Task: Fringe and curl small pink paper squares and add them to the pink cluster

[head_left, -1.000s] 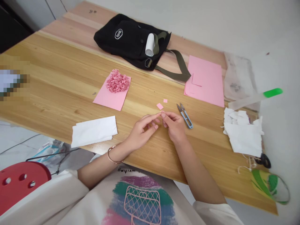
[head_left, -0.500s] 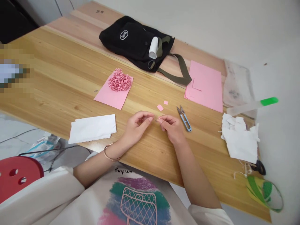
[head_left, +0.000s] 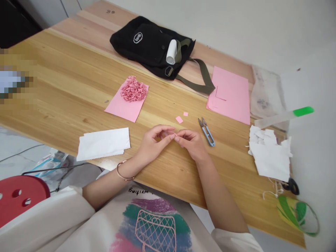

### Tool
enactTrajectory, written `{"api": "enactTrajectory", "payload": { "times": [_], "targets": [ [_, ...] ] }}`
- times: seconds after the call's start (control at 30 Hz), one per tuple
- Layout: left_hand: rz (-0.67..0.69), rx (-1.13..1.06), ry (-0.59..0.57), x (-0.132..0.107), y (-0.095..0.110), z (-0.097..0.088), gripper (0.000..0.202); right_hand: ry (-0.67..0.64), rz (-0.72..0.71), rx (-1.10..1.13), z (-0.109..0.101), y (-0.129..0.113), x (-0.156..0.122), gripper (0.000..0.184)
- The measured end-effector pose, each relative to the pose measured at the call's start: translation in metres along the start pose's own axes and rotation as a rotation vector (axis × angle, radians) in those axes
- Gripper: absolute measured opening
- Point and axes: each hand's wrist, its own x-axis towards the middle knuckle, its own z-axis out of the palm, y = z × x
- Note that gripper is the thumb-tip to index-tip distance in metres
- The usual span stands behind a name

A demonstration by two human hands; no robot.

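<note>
My left hand and my right hand meet above the table, thumbs and index fingers pinched together at the tips. A tiny pink piece shows between them; its kind is too small to make out. Just beyond the fingers lie two small pink paper squares, a larger one and a smaller one. Blue-handled thread snips rest to the right of my right hand, blades pointing away. Farther left, a heap of small pink rolled pieces sits on a pink paper sheet.
Folded white paper lies left of my left hand. A black bag with a white roll on it is at the back. Pink sheets, torn white paper and a green-tipped strip lie rightward.
My right hand's fingertips have moved slightly left and my left hand's slightly right, closing the small gap between them. The things on the table have stayed put.
</note>
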Motion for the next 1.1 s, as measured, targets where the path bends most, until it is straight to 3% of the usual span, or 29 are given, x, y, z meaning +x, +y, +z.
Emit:
{"api": "enactTrajectory", "payload": {
  "times": [0.17,0.37,0.77,0.9,1.1],
  "targets": [
    [-0.168,-0.187,-0.019,0.0025,-0.0029,-0.0017,0.022,0.031,0.031,-0.018,-0.0004,-0.0012,-0.0004,0.016],
    [-0.248,-0.275,0.016,0.0048,-0.0014,-0.0013,0.016,0.039,0.034,0.0,0.0013,-0.002,0.0001,0.016],
    [-0.264,-0.267,-0.005,0.0048,-0.0018,-0.001,0.012,0.006,0.009,-0.02,0.0004,0.0004,0.0005,0.007],
    [-0.253,-0.261,-0.018,0.0033,-0.0001,-0.0011,0.008,0.05,0.012,-0.012,0.0016,-0.0002,0.0007,0.011],
    [-0.179,-0.175,-0.003,0.0005,0.0034,-0.0017,0.01,0.068,0.018,-0.033,0.0008,0.0001,0.0005,0.013]
  ]
}}
